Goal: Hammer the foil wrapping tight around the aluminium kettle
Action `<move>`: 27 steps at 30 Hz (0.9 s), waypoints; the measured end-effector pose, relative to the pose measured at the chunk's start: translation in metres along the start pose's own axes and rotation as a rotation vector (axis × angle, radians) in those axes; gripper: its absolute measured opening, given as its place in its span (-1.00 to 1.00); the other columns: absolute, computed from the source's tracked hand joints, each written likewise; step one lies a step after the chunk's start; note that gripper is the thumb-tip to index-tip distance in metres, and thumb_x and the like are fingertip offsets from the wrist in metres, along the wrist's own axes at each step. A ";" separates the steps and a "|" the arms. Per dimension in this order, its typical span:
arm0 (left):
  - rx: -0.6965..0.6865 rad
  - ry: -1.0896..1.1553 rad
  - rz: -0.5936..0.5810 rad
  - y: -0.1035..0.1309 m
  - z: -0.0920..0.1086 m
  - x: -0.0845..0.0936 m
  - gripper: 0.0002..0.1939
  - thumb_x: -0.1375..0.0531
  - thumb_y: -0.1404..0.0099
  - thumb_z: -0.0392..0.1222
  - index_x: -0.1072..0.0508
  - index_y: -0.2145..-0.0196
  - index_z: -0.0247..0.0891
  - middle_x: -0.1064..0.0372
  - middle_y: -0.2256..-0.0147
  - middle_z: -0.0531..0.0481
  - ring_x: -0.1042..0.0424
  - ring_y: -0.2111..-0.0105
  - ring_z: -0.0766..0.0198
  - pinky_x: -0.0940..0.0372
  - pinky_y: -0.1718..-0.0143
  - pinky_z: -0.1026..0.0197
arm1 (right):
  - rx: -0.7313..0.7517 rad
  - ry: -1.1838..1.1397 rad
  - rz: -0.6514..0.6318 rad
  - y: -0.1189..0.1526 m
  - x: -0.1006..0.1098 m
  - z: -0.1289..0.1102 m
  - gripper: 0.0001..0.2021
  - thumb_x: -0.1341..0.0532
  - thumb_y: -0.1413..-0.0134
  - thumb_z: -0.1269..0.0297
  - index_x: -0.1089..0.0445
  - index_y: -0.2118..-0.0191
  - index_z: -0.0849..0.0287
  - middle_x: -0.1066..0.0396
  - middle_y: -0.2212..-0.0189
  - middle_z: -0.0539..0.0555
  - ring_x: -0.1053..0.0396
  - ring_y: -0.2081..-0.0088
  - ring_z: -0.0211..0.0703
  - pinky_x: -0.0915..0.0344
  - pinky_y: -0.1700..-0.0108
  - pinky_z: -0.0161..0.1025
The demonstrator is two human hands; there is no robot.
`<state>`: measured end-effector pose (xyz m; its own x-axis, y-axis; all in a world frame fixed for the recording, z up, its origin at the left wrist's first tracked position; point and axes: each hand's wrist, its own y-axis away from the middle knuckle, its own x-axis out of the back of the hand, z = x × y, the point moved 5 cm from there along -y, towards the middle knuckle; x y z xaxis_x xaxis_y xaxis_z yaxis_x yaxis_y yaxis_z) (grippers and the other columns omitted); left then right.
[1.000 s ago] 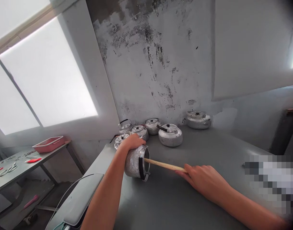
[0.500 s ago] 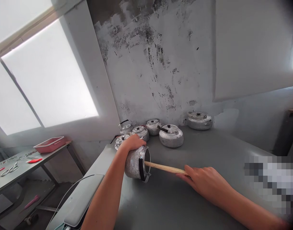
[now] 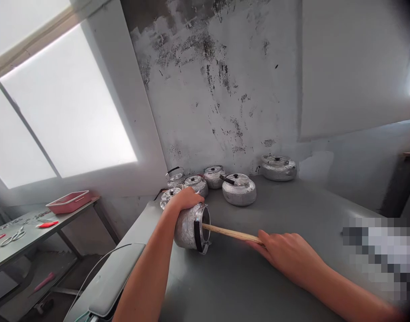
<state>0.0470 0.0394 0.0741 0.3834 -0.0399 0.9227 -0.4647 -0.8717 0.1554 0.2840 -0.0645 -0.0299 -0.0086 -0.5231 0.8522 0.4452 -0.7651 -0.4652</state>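
A dented aluminium kettle [image 3: 185, 230] lies on its side on the grey table, its open mouth facing right and no lid on it. The black grip [image 3: 197, 236] of its bail handle hangs across the rim. My left hand [image 3: 188, 199] holds the kettle from above, fingers over its far side and partly hidden. In my right hand [image 3: 282, 250], a pale wooden stick [image 3: 230, 232] is gripped near its right end. The stick's other end goes into the kettle's mouth, and its tip is hidden inside.
Several lidded kettles stand behind: a round one [image 3: 239, 191], one [image 3: 279, 168] by the wall, others beyond my left hand. A grey device [image 3: 119, 279] with cables lies at the table's left edge. A side table holds a pink basket [image 3: 69, 202] and scissors [image 3: 13, 236].
The view has shifted very slightly. Both hands keep their holds, and the kettle and stick stay almost exactly where they were.
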 end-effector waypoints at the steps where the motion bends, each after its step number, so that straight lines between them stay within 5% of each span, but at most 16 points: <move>1: 0.000 0.002 0.001 0.000 -0.001 0.000 -0.59 -0.01 -0.41 -0.19 -0.55 -0.07 0.01 -0.46 0.13 -0.17 -0.38 -0.02 -0.02 -0.26 0.07 0.16 | 0.004 -0.006 0.013 0.000 0.001 0.000 -0.45 0.12 -0.42 -0.08 -0.30 0.49 0.13 -0.40 0.73 0.02 -0.42 0.68 -0.04 0.37 0.52 -0.17; 7: 0.022 0.021 0.002 -0.002 -0.003 -0.002 -0.59 -0.02 -0.41 -0.16 -0.53 -0.08 0.05 -0.45 0.09 -0.11 -0.39 -0.01 0.03 -0.26 0.07 0.19 | 0.065 -0.020 0.100 0.003 0.006 -0.008 -0.40 0.18 -0.43 -0.09 -0.31 0.49 0.13 -0.40 0.72 0.02 -0.41 0.69 -0.08 0.37 0.52 -0.15; 27: 0.054 0.037 0.012 0.000 -0.003 0.000 -0.59 0.00 -0.41 -0.13 -0.53 -0.07 0.00 -0.44 0.05 -0.10 -0.42 0.06 0.05 -0.28 0.12 0.19 | 0.019 0.018 0.067 0.001 0.005 -0.009 -0.44 0.10 -0.41 -0.10 -0.34 0.49 0.13 -0.42 0.71 0.04 -0.44 0.66 -0.02 0.34 0.53 -0.19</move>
<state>0.0449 0.0409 0.0748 0.3474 -0.0335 0.9371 -0.4255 -0.8962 0.1257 0.2767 -0.0711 -0.0281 0.0054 -0.5797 0.8148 0.4624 -0.7210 -0.5161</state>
